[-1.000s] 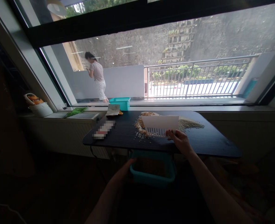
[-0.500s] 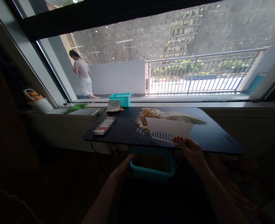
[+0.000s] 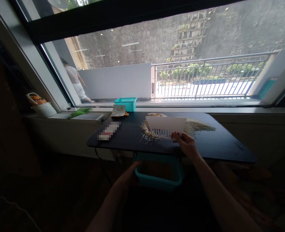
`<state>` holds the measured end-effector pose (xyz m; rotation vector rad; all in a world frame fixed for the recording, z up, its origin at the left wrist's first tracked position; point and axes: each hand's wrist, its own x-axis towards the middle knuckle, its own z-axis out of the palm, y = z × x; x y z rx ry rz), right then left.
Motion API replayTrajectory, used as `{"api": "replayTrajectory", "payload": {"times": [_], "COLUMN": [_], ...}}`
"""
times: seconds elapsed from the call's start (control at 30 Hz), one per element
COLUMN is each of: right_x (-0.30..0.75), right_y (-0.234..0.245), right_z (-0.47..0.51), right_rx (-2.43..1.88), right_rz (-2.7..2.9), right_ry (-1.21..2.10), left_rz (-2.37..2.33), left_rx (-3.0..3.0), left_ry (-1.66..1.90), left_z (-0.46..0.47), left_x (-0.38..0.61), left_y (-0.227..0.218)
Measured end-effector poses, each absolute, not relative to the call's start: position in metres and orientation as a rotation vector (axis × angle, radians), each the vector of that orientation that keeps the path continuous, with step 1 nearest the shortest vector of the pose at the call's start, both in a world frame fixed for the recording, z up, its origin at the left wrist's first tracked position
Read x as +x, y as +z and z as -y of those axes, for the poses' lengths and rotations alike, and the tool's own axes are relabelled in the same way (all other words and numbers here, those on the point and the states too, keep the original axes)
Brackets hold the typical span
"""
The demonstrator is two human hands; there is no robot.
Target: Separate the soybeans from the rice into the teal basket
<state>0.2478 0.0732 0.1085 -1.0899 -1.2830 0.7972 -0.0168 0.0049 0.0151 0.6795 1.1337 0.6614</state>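
Observation:
My right hand [image 3: 185,142] is closed on the lower right edge of a white slotted plastic panel [image 3: 166,124], held over the dark table. The panel has a row of slots along its near edge and covers part of a spread pile of pale, rice-like grains [image 3: 199,126] and orange-yellow, corn-like kernels [image 3: 146,125]. Below the table's near edge, my left hand [image 3: 132,170] grips the left side of a teal plastic bin [image 3: 156,182]. Dim brownish contents show inside the bin, too dark to name. Some of the left fingers are hidden behind its wall.
On the dark table [image 3: 132,135] lie a blurred-out flat item [image 3: 109,130] and a paper packet [image 3: 118,111]. A second teal bin [image 3: 126,104] stands by the window. A white pot [image 3: 45,109] and green cloth [image 3: 80,112] rest left. A person [image 3: 75,80] is outside the glass.
My right hand has moved the white panel left and away from me, farther over the grain pile. The left hand and bin stay nearly still. The person outside has moved left.

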Motion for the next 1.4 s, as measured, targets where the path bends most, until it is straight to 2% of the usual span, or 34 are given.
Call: {"api": "replayTrajectory", "payload": {"times": [1.4], "right_x": [0.2485], "right_y": [0.1005], "right_z": [-0.0776], "right_rx": [-1.025], "right_rz": [1.320], "right_ry": [0.930], "left_rz": [-1.126], "left_rx": [0.687], "left_ry": [0.658], "left_z": [-0.0071], "left_x": [-0.0182], "left_y": [0.0135]}}
